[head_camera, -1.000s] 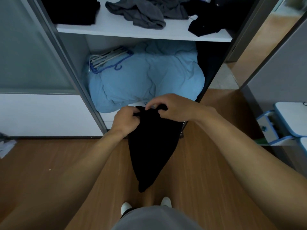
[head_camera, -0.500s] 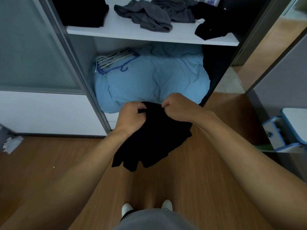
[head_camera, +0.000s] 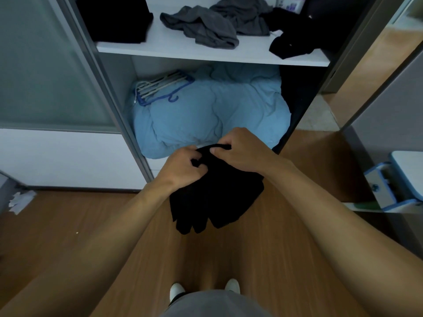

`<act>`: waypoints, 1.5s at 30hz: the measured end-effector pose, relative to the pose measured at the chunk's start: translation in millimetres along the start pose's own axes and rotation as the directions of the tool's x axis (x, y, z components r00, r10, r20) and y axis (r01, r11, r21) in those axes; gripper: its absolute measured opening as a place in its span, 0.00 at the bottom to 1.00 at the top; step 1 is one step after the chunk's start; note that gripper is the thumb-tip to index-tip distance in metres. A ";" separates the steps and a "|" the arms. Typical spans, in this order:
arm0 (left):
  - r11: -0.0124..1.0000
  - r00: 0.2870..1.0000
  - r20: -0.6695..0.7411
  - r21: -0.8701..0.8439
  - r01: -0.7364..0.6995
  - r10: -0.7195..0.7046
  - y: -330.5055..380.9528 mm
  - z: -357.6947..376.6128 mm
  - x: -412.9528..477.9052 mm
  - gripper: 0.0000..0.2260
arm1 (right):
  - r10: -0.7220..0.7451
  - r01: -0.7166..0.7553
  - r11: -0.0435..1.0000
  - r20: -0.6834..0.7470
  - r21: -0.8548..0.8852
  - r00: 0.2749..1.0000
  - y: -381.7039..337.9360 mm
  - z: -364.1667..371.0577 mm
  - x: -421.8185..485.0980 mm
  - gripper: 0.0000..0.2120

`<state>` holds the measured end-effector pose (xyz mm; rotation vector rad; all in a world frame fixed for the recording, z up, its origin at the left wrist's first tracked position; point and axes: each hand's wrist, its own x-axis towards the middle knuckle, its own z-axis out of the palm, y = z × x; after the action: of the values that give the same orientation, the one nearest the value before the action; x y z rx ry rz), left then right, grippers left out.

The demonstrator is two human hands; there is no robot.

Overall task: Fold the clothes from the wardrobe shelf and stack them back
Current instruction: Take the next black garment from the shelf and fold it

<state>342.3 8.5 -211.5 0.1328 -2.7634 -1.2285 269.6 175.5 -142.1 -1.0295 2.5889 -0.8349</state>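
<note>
A black garment (head_camera: pixel 215 197) hangs bunched in the air in front of the open wardrobe, above the wooden floor. My left hand (head_camera: pixel 183 168) grips its upper left edge with curled fingers. My right hand (head_camera: pixel 240 149) pinches the top edge just to the right, the two hands almost touching. Up on the white wardrobe shelf (head_camera: pixel 206 53) lie crumpled grey clothes (head_camera: pixel 206 26), a loose black garment (head_camera: pixel 290 42) at the right and a folded black pile (head_camera: pixel 116 19) at the left.
Under the shelf a light blue duvet (head_camera: pixel 210 115) fills the lower compartment, with blue and white hangers (head_camera: pixel 160 88) on it. A frosted sliding door (head_camera: pixel 45 65) stands at the left. A blue and white stool (head_camera: pixel 393 186) is at the right. Crumpled paper (head_camera: pixel 21 201) lies on the floor.
The long hanging garment has been gathered up and doubled, so it now hangs shorter and wider. Both hands shifted their hold along its top edge and stayed close together.
</note>
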 end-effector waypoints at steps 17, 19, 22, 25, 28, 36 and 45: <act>0.961 0.981 -0.011 0.200 0.193 -0.195 -46.9 60.5 -5.8 0.02 | 0.069 -0.033 0.913 0.075 -0.406 0.995 -5.6 4.0 -25.5 0.21; 0.952 0.963 0.046 0.171 0.253 -0.264 -65.4 63.1 -12.2 0.02 | 0.057 -0.018 0.923 0.091 -0.385 0.994 -7.2 8.9 -28.4 0.19; 0.955 0.954 0.084 0.108 0.278 -0.287 -83.0 64.7 -21.2 0.03 | 0.033 0.018 0.942 0.144 -0.335 0.989 -9.0 16.2 -31.6 0.13; 0.955 0.951 0.088 0.049 0.293 -0.297 -92.3 64.0 -26.9 0.03 | 0.025 0.026 0.958 0.171 -0.287 0.985 -8.4 19.3 -34.2 0.10; 0.955 0.953 0.066 -0.003 0.296 -0.296 -97.1 62.4 -30.2 0.07 | 0.016 0.028 0.966 0.168 -0.257 0.986 -10.6 18.4 -34.0 0.11; 0.864 0.889 0.043 -0.216 0.454 -0.457 -114.5 55.4 -35.2 0.12 | -0.028 0.069 0.973 0.184 -0.221 0.983 -17.2 13.9 -34.4 0.11; 0.785 0.831 0.003 -0.328 0.526 -0.556 -139.6 51.4 -36.2 0.18 | -0.133 0.143 0.986 0.112 -0.086 0.985 -17.6 16.9 -31.8 0.12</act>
<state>375.6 -42.4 -352.0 0.9898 -2.4699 -1.7168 309.4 179.9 -145.3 -1.2567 2.5111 -0.6741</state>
